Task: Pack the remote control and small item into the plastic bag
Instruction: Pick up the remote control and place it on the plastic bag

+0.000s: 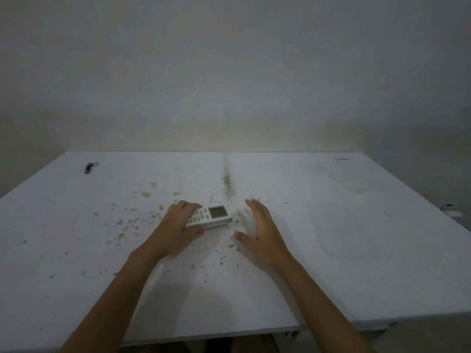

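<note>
A white remote control [210,216] with a grey screen lies on the white table [254,289] near the middle. My left hand [175,229] grips its button end, fingers over the far side and thumb on the near side. My right hand [262,233] hovers open just to the right of the remote, fingers spread and apart from it. A clear plastic bag [349,238] lies flat on the table to the right, faint and hard to make out. A small dark item with a loop [89,167] sits at the far left of the table.
The table top is speckled with stains and bits of debris around the middle. A second faint clear sheet [349,178] lies at the far right. A small fitting [452,211] sticks out past the right edge. A plain wall stands behind.
</note>
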